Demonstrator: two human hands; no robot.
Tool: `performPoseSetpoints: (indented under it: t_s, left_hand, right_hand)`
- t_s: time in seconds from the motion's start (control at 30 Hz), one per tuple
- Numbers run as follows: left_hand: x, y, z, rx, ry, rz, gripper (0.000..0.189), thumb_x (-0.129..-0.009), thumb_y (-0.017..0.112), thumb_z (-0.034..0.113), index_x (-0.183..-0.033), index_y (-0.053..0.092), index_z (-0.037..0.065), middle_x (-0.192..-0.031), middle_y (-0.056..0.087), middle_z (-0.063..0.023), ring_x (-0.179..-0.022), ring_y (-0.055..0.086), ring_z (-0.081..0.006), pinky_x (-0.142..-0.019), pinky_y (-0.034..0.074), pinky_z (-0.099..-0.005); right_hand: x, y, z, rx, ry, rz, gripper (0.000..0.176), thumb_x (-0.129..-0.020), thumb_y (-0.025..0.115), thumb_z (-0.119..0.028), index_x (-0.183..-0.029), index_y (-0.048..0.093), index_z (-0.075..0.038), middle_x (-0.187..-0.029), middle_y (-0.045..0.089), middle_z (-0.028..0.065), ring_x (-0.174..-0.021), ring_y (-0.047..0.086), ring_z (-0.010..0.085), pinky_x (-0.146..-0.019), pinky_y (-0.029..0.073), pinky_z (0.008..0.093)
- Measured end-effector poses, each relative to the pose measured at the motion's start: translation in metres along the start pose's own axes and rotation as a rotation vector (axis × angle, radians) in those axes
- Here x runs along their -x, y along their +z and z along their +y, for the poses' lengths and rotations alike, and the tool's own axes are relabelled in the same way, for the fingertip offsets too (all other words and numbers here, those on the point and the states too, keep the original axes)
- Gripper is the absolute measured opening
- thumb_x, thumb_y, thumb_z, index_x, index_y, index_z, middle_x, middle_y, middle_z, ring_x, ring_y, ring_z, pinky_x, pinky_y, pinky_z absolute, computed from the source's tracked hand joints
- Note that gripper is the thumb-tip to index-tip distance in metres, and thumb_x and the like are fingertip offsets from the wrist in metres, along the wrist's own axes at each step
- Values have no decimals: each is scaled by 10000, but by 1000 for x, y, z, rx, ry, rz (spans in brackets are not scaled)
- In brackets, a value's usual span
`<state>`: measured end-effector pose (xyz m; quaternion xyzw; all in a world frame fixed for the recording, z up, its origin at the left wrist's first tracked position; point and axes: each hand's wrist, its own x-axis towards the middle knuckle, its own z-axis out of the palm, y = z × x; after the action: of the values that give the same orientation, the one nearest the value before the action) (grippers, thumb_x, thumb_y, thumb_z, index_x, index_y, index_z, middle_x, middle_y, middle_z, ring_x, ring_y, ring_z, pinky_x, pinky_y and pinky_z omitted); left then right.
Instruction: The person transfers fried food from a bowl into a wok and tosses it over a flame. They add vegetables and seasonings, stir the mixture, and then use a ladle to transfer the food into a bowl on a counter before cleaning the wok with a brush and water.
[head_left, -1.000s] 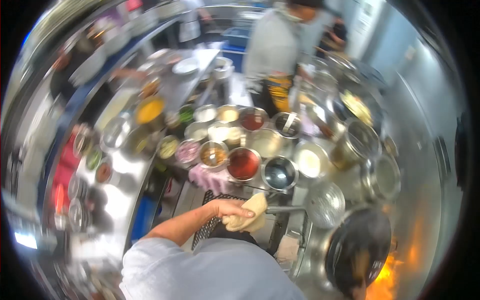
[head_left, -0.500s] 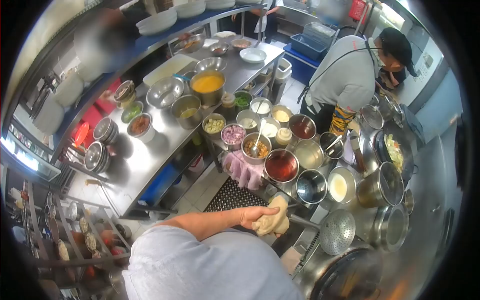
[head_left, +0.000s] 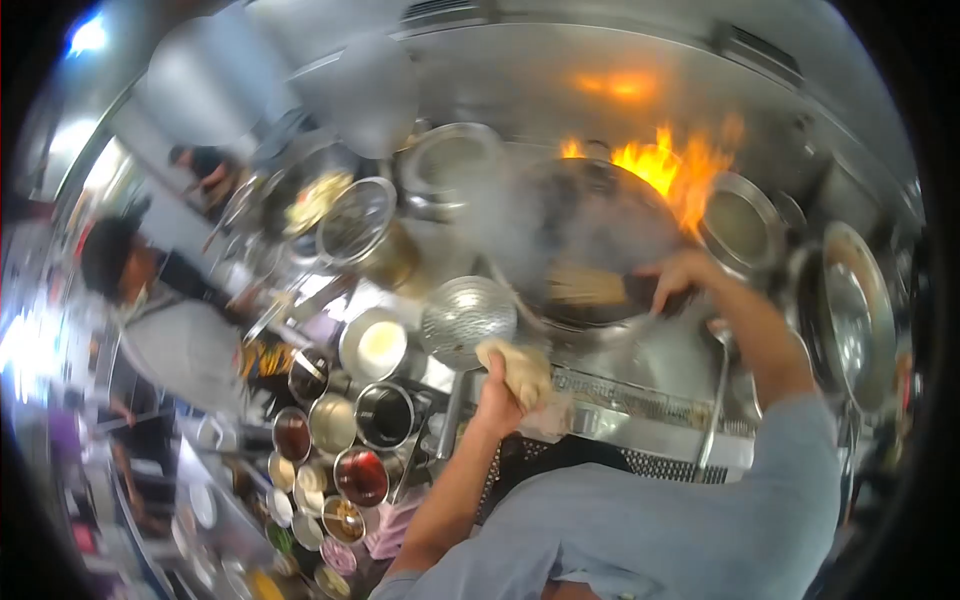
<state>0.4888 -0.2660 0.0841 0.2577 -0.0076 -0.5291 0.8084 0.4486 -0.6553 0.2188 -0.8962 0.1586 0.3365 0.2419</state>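
My left hand [head_left: 494, 402] is closed round a bunched beige cloth [head_left: 522, 376], just in front of a perforated strainer [head_left: 468, 322]. Over the large dark wok [head_left: 540, 225], my right hand [head_left: 684, 276] grips the dark end of what looks like a wok brush [head_left: 588, 288]. Its pale, bristle-like part lies low inside the near side of the wok. Smoke and motion blur hide much of the wok's inside. Tall orange flames [head_left: 665, 165] rise at the wok's far right edge.
A pot [head_left: 742, 225] stands right of the flames, and a ladle [head_left: 715, 400] lies nearer me. Sauce containers [head_left: 362, 476] crowd the left. Farther left, a co-worker in a grey shirt [head_left: 185, 350] stands by another wok holding pale food [head_left: 318, 203].
My view has swung right from the prep counter to the stove. The wok, flames and my right hand with the brush have come into view. My left hand still holds the cloth.
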Motion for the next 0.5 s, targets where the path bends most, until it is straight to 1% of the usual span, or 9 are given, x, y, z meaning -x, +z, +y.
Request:
performPoseSetpoints:
  t_s: [0.03,0.07,0.13,0.17,0.23,0.27,0.33,0.4,0.5]
  left_hand:
    - [-20,23,3,-46,-9,123,681,-894,429,628,-1265,438,57,-1118,588,-101,-942,612,-263,-673,535,-416]
    - [-35,57,8,-92,6,253,611,-909,468,573,-1226,455,50,-1073,595,-101,-898,620,-255,-647,534,-401]
    - [-73,69,13,-200,43,382,471,-914,533,437,-1158,472,38,-990,599,-100,-816,629,-244,-607,532,-374]
    - [-105,44,9,-255,62,384,403,-904,558,357,-1128,473,33,-952,594,-100,-780,629,-240,-592,530,-363]
    - [-135,36,-3,-292,210,482,283,-825,592,124,-1047,458,11,-838,565,-96,-695,621,-229,-566,528,-348]
    - [-150,24,-8,-368,259,487,263,-850,588,175,-1035,478,24,-831,574,-86,-700,622,-226,-572,528,-353]
    - [-167,-23,-13,-511,366,535,261,-899,580,278,-1011,519,50,-816,591,-65,-709,623,-221,-583,529,-365]
    - [-137,19,-7,-345,263,478,338,-903,588,324,-1059,524,32,-853,605,-82,-752,628,-228,-649,539,-389]
    - [-65,20,-14,-184,151,407,468,-899,593,410,-1143,509,20,-951,619,-104,-842,629,-243,-742,539,-432]
  right_hand:
    - [21,-26,10,35,176,-50,931,-607,812,-333,-1418,409,-117,-1126,652,169,-1041,625,263,-890,492,373]
    - [9,-50,36,304,269,153,881,-632,793,-368,-1399,434,-125,-1123,653,171,-1007,641,282,-859,507,384]
    - [18,-63,35,180,320,728,660,-732,696,-431,-1292,532,-122,-1052,672,173,-913,670,335,-781,534,421]
    - [-24,-52,49,14,338,1064,495,-791,609,-361,-1215,578,-107,-967,687,171,-900,672,328,-777,529,442]
    - [-81,-29,50,-150,347,867,470,-756,602,-281,-1195,587,-110,-972,684,170,-926,666,335,-785,526,444]
    - [-84,-17,29,286,228,519,539,-705,596,-223,-1234,565,-121,-998,680,178,-945,662,345,-804,524,435]
    - [-94,35,-15,147,-52,435,831,-630,673,-296,-1392,417,-87,-1084,651,210,-979,641,326,-837,509,396]
    - [-73,42,-48,-61,-340,224,929,-632,721,-304,-1450,335,-90,-1075,666,182,-955,655,277,-816,513,372]
    - [-76,-18,14,-307,-335,-239,919,-659,752,-182,-1455,314,-47,-1041,688,113,-854,652,181,-756,510,294]
